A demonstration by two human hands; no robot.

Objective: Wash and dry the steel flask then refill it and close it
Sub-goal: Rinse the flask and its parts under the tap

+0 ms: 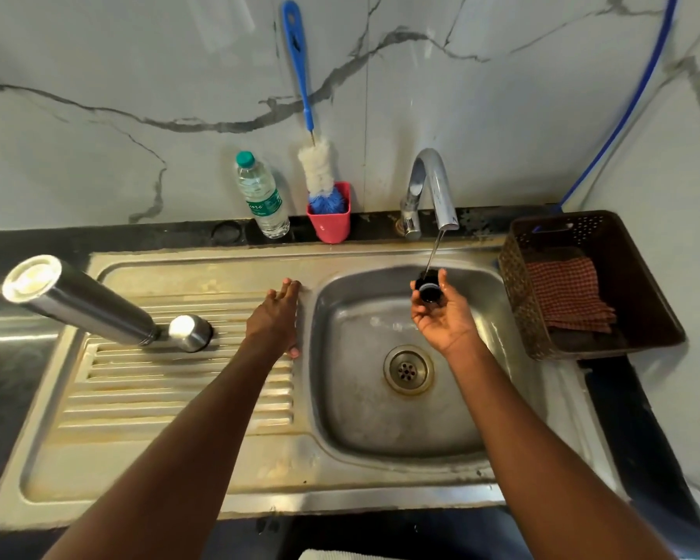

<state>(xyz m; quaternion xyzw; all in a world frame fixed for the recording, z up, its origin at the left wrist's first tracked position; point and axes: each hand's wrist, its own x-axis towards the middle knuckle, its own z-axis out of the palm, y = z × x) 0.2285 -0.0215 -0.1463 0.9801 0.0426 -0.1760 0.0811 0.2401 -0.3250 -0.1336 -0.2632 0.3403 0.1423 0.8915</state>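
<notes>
The steel flask [77, 301] stands upside down on the ribbed drainboard [170, 398] at the left, with a steel cap [190, 332] right beside its mouth. My right hand [441, 313] holds a small black stopper [428, 289] over the sink basin [380, 418], under a thin stream of water from the tap [431, 187]. My left hand [277, 317] rests flat on the drainboard at the basin's left rim, fingers straight, holding nothing.
A plastic water bottle [261, 196] and a pink cup [330, 220] holding a blue-handled bottle brush [304, 99] stand along the back ledge. A brown basket [623, 244] with a checked cloth [566, 293] sits right of the sink. The drain [408, 369] lies mid-basin.
</notes>
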